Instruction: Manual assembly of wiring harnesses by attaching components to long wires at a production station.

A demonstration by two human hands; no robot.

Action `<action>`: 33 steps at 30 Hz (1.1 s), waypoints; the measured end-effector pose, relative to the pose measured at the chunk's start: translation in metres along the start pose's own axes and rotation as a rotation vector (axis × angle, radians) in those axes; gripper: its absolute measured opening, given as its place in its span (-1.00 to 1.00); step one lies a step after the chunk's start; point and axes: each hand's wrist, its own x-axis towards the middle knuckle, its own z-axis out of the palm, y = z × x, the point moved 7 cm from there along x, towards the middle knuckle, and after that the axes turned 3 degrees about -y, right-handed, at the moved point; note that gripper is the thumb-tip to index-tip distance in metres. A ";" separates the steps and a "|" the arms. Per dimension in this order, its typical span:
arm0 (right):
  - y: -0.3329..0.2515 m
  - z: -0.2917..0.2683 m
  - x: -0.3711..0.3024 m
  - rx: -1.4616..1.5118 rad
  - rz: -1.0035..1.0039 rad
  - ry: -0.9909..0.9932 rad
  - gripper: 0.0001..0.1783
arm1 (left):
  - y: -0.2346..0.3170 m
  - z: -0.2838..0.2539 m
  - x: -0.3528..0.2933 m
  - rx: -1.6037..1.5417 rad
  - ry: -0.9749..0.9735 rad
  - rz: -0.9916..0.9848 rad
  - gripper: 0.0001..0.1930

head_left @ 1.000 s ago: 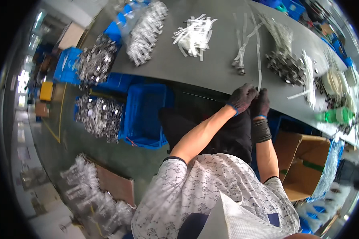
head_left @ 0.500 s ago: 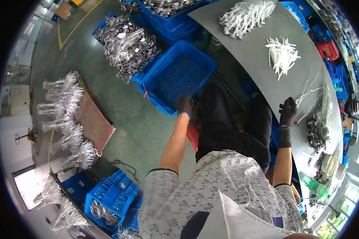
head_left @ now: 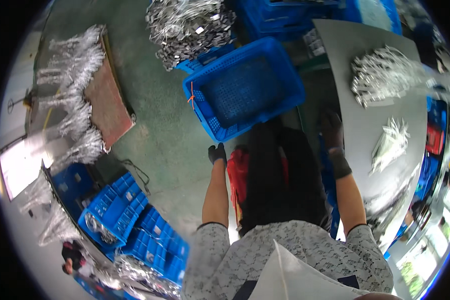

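My left hand (head_left: pixel 217 152), in a dark glove, hangs low beside a red seat (head_left: pixel 237 175) under my dark-clad legs; its fingers curl down and I cannot tell whether they grip the seat's edge. Just beyond it on the green floor stands an empty blue plastic crate (head_left: pixel 212 112). My right hand (head_left: pixel 332 131), also in a dark glove, lies with fingers stretched at the near edge of the grey table (head_left: pixel 357 135), holding nothing. On the table, bundles of pale metal parts (head_left: pixel 390 142) lie to the right of that hand.
A heap of silvery metal parts (head_left: pixel 190 27) fills blue crates beyond the empty one. At left a brown board (head_left: pixel 107 107) carries clear bags of parts. More blue crates (head_left: pixel 135 220) stand at lower left, and another person (head_left: pixel 72 257) is near them.
My left hand has left the table, where it lay beside the right, and dropped to the red seat at my left. The view has swung down toward the floor and blue crate.
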 end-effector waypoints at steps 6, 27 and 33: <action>0.150 0.110 0.258 -1.175 -0.039 -0.017 -0.61 | 0.013 0.020 0.014 0.032 -0.101 -0.135 -0.18; 0.097 0.140 0.276 -0.813 -0.017 -0.120 -0.60 | 0.147 -0.061 0.055 -0.078 -0.031 0.545 -0.80; -0.212 0.270 0.020 -0.489 -0.066 -0.465 -0.53 | -0.070 -0.152 -0.039 0.041 0.107 0.009 -0.35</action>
